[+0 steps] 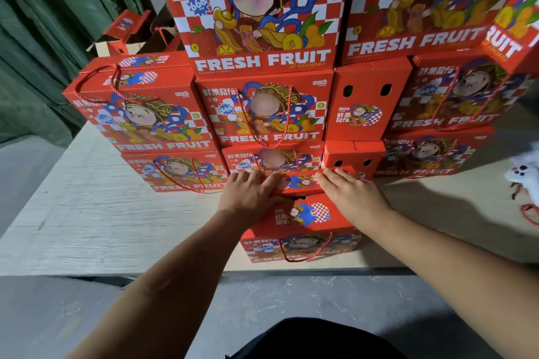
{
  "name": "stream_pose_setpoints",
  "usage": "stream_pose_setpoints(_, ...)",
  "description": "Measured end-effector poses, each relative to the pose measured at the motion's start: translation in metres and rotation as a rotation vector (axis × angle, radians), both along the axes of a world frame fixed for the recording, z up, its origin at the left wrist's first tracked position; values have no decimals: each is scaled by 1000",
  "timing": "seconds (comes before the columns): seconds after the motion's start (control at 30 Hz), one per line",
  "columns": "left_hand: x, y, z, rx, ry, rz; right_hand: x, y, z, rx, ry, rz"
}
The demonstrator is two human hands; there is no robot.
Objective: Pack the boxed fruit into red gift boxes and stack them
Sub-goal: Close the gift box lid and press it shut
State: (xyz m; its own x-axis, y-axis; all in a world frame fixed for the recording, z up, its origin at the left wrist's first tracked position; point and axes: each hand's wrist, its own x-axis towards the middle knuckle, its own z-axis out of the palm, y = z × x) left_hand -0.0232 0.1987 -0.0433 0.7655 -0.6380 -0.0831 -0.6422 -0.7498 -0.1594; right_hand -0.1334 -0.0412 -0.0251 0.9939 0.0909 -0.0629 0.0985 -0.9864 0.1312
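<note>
We have both hands on the top of the nearest red gift box (303,230), which stands on the pale wooden platform (96,213) just in front of the stacked wall of gift boxes (262,114). Our left hand (248,194) lies on the far left part of the lid with the fingers stretched forward and the thumb hooked near the lid slot; our right hand (350,192) lies flat over the far right part, fingers straight. Neither hand is clenched round anything; both press down, it seems to close the lid flaps or to push the box toward the wall

What could go wrong, as we judge it: the rope handle (306,251) hangs loose down the near face, and if we slide the box it may catch under the bottom edge. Pressing unevenly could buckle one flap under the other, so the lid would not sit flat and the next box laid on it would rock. The wall leans on uneven rows, with a box turned sideways (367,102) in the middle; a hard shove against the bottom row might shift the tall boxes above. The near box also sits close to the platform's front edge, so a pull backward could tip it off

We cannot see whether the fruit is already inside
</note>
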Motion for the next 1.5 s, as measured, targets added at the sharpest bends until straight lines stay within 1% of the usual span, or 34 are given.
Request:
stream_pose_setpoints(0.1,-6,2,-12,-21,14,43,-4,10,-16,125,-23,-93)
stream_pose_setpoints(0.23,-8,4,-19,-153,94,76,-6,0,-27,178,-15,-69)
stream_pose_setpoints(0.33,-12,1,-23,-190,80,84,-14,-2,-31,252,-4,-76)
stream_pose_setpoints(0.37,-13,1,-22,-205,76,95,-19,1,-31,283,-14,-111)
stream_pose_setpoints(0.43,-13,1,-18,-209,78,119,-33,7,-30,338,-107,-185)
stream_pose_setpoints(0.5,-7,0,-12,-179,53,96,-49,11,-31,283,-159,-129)
stream_pose_setpoints(0.57,-1,0,-7,-143,42,52,-55,7,-33,209,-105,-57)
stream_pose_setpoints(0.67,4,1,-3,-122,45,37,-48,7,-31,176,-34,-72)
stream_pose_setpoints(0.77,3,-2,-5,-91,26,45,-38,18,-30,199,-5,-154)
stream_pose_setpoints(0.93,10,-2,-3,-65,-27,3,-34,13,-34,213,-57,-105)
stream_pose_setpoints(1.07,22,0,7,-159,-2,-24,-29,14,-41,227,-3,-101)
stream_pose_setpoints(1.13,27,0,13,-205,73,23,-29,14,-38,212,-53,-88)
stream_pose_setpoints(1.23,34,-7,26,-165,293,159,-40,14,-43,234,-266,-83)
stream_pose_setpoints(1.3,38,-11,30,-117,386,170,-47,15,-53,295,-436,-52)
stream_pose_setpoints(1.4,41,-10,36,-112,477,143,-56,15,-66,341,-648,-17)
stream_pose_setpoints(1.5,40,-10,37,-109,741,169,-67,23,-73,369,-744,-18)
